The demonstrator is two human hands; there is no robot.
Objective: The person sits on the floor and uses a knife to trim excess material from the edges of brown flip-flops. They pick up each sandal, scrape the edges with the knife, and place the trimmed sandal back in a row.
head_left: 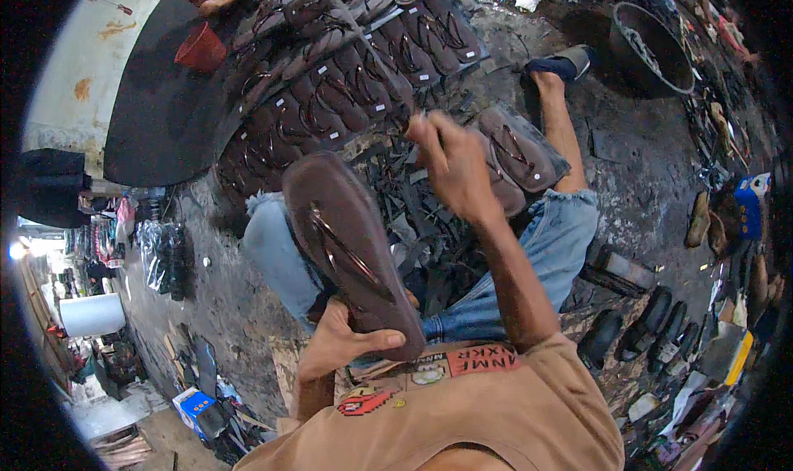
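My left hand (pixel 339 343) grips a brown flip-flop (pixel 330 215) at its heel, thumb on top. The flip-flop is tilted toe-up over my lap, with a shiny brown thong strap across it. To its right, my right hand (pixel 450 161) is raised and closed, apart from the flip-flop. A long, thin grey strip (pixel 380 62) runs up and away from its fingers; motion blur hides what kind of thing it is. Near my right knee lies a pair of similar brown flip-flops (pixel 516 149), partly behind my right forearm.
Rows of brown flip-flops (pixel 334 99) lie ahead, beside a red bucket (pixel 201 48) and a black sheet (pixel 157 99). Dark scraps (pixel 421 215) cover the floor between my legs. A dark tub (pixel 652 50) stands far right; black sandals (pixel 648 322) lie nearer. Another person's hand (pixel 225 2) shows at the top left.
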